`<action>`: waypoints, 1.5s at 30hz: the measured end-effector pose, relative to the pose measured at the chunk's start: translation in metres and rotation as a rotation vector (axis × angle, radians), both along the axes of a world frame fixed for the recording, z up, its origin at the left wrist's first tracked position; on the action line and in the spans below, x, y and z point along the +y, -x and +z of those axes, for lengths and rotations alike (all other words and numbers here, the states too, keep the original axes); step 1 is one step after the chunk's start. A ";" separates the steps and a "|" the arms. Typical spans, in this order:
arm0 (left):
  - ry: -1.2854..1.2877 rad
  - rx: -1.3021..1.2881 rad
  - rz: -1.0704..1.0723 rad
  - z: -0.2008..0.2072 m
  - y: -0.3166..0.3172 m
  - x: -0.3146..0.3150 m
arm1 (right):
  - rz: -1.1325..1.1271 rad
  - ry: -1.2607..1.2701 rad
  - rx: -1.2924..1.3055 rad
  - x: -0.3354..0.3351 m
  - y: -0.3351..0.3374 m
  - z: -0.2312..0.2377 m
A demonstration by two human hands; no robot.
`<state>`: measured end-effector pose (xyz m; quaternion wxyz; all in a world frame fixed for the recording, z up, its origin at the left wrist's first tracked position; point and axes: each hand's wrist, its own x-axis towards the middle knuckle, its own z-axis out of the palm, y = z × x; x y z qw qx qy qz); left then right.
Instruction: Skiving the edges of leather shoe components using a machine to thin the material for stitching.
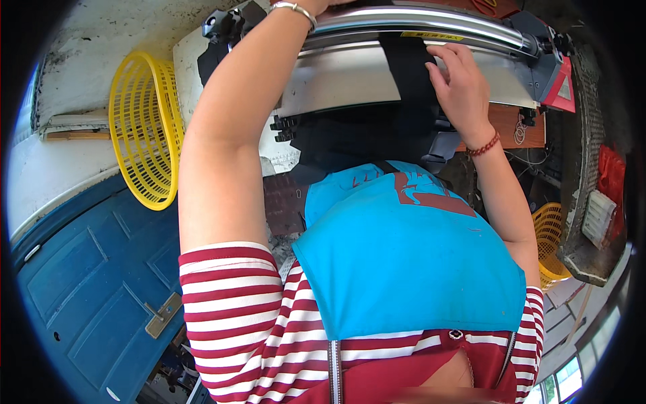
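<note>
My right hand (463,84) is at the right edge of a black fabric strip (407,67), thumb and fingertips curled against it. The strip runs from under a shiny metal roller (417,21) down over the smooth metal plate (336,75) of a machine. Below the plate, dark material (350,138) merges with the strip, so where one ends is hard to see. Stretched past the roller's left side, my left arm ends in my left hand (326,5), mostly cut off by the upper edge. Its fingers do not show.
A yellow plastic basket (168,128) stands left of my left arm, above a blue door (87,269). Another yellow basket (548,236) sits low on the right. A dark metal frame (582,168) with a red bag (611,172) borders the right side.
</note>
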<state>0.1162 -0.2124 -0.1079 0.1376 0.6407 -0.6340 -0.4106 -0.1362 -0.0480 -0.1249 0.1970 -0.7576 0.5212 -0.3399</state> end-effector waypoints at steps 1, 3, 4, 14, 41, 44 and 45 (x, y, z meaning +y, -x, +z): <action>0.024 0.247 0.117 -0.006 -0.006 -0.004 | 0.094 0.188 0.037 0.010 -0.004 0.005; 0.074 0.209 0.161 0.017 -0.005 -0.011 | 0.284 0.333 -0.019 0.034 -0.011 0.003; 0.116 0.158 0.197 0.032 -0.003 -0.009 | 0.399 0.171 -0.063 0.050 -0.016 -0.005; 0.561 0.071 0.156 0.121 -0.035 0.014 | 0.905 -0.314 0.363 0.083 -0.053 -0.082; 0.625 -0.388 -0.334 0.013 -0.023 0.034 | 0.084 -0.700 -0.429 0.022 0.000 -0.002; 0.203 -0.371 -0.338 0.000 -0.006 0.031 | 0.026 -0.637 -0.361 -0.007 -0.009 -0.001; 0.202 -0.369 -0.347 0.000 -0.001 0.030 | 0.017 -0.639 -0.363 -0.017 -0.010 -0.006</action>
